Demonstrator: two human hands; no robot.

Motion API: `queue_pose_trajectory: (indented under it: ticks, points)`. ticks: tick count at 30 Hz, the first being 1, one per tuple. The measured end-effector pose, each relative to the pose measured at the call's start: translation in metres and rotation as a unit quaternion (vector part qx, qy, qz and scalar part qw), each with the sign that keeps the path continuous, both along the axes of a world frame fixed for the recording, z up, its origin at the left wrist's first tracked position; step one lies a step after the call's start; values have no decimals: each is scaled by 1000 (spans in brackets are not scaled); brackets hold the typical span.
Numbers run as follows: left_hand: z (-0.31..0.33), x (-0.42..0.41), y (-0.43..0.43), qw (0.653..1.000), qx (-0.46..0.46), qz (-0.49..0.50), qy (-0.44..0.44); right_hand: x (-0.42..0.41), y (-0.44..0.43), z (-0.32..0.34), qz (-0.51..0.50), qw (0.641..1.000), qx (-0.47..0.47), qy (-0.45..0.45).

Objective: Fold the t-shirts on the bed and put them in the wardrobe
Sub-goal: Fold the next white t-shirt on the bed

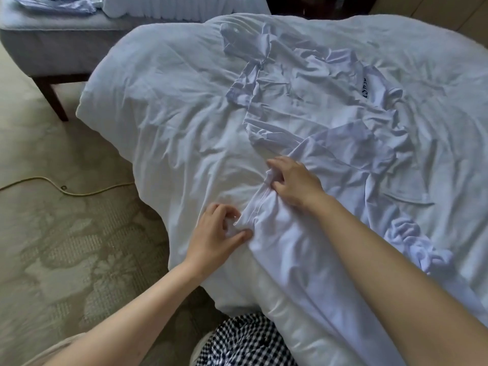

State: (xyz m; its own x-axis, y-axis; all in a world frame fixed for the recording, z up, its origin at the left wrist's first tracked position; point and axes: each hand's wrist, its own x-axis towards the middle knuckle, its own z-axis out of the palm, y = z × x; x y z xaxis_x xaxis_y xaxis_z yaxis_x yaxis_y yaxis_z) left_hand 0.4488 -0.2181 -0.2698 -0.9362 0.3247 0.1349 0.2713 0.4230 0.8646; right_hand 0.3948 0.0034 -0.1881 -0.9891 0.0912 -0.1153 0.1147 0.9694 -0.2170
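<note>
Head view, rumpled white t-shirt (285,260), hem bunched, on bed (163,101)

**Layout, referred to the white duvet-covered bed (163,107).**
- **On the bed, toward its far side:** a crumpled white cotton t-shirt with dark lettering (317,101).
- **On the bed, at its near edge:** a second plain white cotton t-shirt (290,254), touching the first. Its hem is pinched by the left hand (216,233) at the bed's near-left edge and gripped by the right hand (293,180) a little farther in.
- **On the bed, toward its right side:** a bunched white cloth (412,233).
- **Beyond the bed's far-left corner:** a grey upholstered bench on dark wooden legs (52,43), bearing folded pale garments (52,3) and a white ribbed bundle (158,6).
- **Left of the bed:** a patterned beige carpet (66,247), with a thin yellow cord (79,192) lying on it.
- **Before the bed's near edge:** black-and-white checked fabric (250,344).
</note>
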Motion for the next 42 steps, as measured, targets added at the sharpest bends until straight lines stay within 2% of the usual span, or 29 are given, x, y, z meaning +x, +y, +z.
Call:
queue_pose_trajectory:
  ticks: [7,12,15,19,23,26,32,35,37,40,42]
  points:
    - [1,3,0,1000,-4,-3,-16,12,0,9,-48,997,43,32]
    - [19,5,-2,998,3,-8,-66,55,9,39,-84,994,-27,66]
    - [46,10,-2,987,82,-28,-135,87,15,70,-113,987,-57,96]
    - [101,28,8,963,187,-46,-186,135,20,111,-155,976,-110,109]
    - [154,46,21,956,224,-94,-163,186,28,146,-196,951,-195,138]
    - [184,59,35,961,219,-132,-107,219,35,178,-191,934,-225,199]
    - [234,78,71,978,166,-125,-2,283,53,248,-200,881,-251,347]
    - [253,91,87,968,185,-165,-41,318,64,271,-213,851,-255,406]
    - [260,100,94,963,159,-207,-68,342,69,279,-221,839,-254,427]
    - [265,118,105,967,88,-228,-69,376,74,281,-233,840,-243,426]
    - [273,135,112,966,88,-230,-84,393,74,280,-243,844,-252,407]
